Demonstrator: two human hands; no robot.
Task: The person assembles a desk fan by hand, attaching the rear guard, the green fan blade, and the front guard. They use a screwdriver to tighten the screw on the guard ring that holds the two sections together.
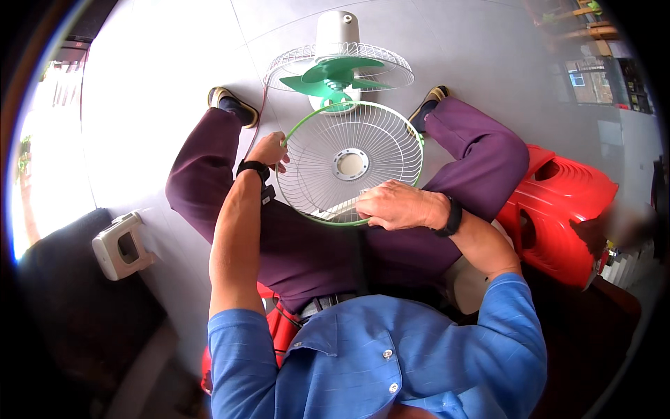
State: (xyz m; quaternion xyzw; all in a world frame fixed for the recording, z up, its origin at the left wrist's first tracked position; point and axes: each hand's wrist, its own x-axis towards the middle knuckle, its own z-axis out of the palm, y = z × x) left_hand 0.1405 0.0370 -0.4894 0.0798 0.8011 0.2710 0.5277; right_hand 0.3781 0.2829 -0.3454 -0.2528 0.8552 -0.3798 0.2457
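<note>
A round wire fan guard (314,133) with a green rim and a pale centre ring is held tilted over my lap. My left hand (267,151) grips its left rim, fingers curled around the edge. At the near right edge, my right hand (398,204) is closed on the guard; its fingertips are partly hidden. A pale strip shows through the wires beside that hand, too blurred to name. Beyond the guard stands a fan body (337,31) with green blades (342,68) and a white wire rear guard (398,63) around them.
My legs are spread on either side of the fan, on a grey floor (195,42). Red plastic stools (565,202) lie at the right. A whitish plastic piece with an opening (118,248) is at the left. A thin cord runs past my left foot.
</note>
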